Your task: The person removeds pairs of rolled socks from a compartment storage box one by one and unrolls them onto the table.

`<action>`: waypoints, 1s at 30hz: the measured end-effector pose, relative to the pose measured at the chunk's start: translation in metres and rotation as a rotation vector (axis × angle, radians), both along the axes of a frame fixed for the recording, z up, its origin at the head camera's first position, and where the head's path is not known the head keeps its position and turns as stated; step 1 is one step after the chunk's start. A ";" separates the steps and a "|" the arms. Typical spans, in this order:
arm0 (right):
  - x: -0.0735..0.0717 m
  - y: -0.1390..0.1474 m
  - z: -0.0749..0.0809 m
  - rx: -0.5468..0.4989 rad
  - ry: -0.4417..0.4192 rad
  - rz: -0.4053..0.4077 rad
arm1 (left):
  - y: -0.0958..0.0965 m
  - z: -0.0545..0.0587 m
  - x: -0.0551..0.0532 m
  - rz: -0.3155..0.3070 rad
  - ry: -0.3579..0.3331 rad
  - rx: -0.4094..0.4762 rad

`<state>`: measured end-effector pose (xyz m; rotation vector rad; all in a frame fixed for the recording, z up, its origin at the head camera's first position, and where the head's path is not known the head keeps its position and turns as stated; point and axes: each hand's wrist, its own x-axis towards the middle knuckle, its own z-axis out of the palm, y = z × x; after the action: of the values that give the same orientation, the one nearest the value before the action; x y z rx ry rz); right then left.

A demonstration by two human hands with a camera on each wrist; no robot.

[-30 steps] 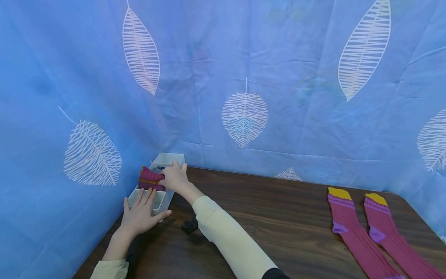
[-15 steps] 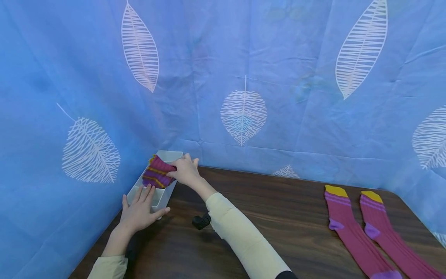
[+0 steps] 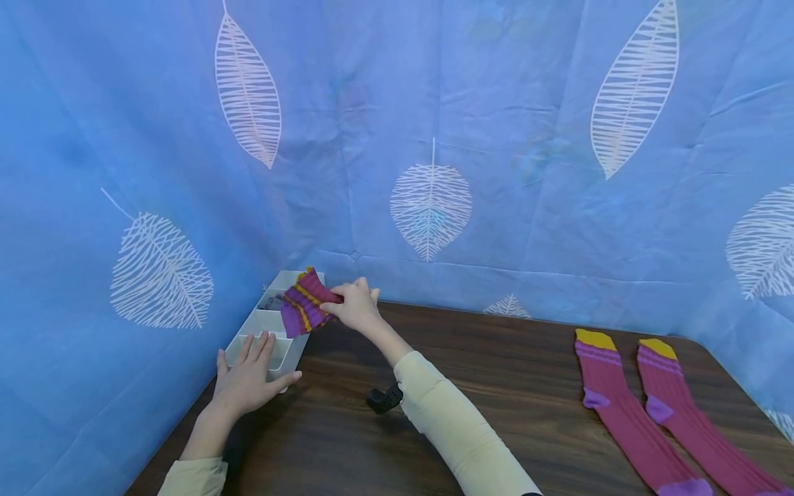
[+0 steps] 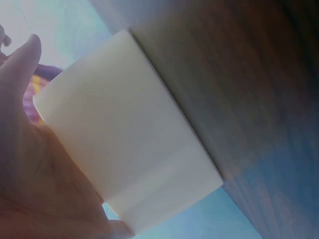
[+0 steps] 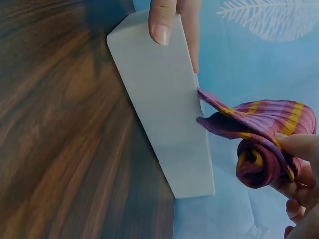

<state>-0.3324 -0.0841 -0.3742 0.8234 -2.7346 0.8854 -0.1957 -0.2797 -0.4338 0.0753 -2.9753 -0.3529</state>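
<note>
A rolled-up pair of socks (image 3: 305,303), magenta and purple with yellow stripes, is pinched between the thumb and fingers of my right hand (image 3: 356,305). It hangs over the right rim of a white divided box (image 3: 302,350) at the table's left edge. The right wrist view shows the sock roll (image 5: 276,119) with its loose cuff ends pointing toward the box wall (image 5: 159,109). My left hand (image 3: 245,386) rests on the box's near end, fingers spread and fairly straight, thumb out to the right. Its palm (image 4: 30,169) lies near the end wall in the left wrist view.
A dark grey item (image 3: 271,301) lies in a far compartment of the box. Two long magenta socks with yellow toes, a left one (image 3: 620,406) and a right one (image 3: 688,406), lie flat on the wooden table's right side. A blue leaf-print curtain (image 3: 428,83) borders the table.
My right hand has lifted the sock roll out of the box and moved it right, uncovering compartments. The left hand has stayed on the box's near end.
</note>
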 end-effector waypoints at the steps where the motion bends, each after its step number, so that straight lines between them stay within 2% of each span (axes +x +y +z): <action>1: 0.000 0.004 0.000 -0.019 -0.003 -0.002 | 0.000 0.000 -0.001 0.002 -0.001 0.001; 10: 0.003 0.039 -0.004 -0.126 0.007 -0.027 | 0.000 -0.002 -0.003 0.003 -0.014 -0.001; 23: 0.016 0.086 -0.013 -0.172 0.018 -0.118 | -0.003 -0.002 -0.003 -0.001 -0.015 0.018; 30: 0.027 0.105 -0.020 -0.164 0.057 -0.149 | 0.000 -0.001 -0.001 0.000 -0.024 0.021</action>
<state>-0.3059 0.0211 -0.3937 0.5962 -2.5922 1.0215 -0.1963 -0.2798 -0.4345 0.0820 -2.9960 -0.3866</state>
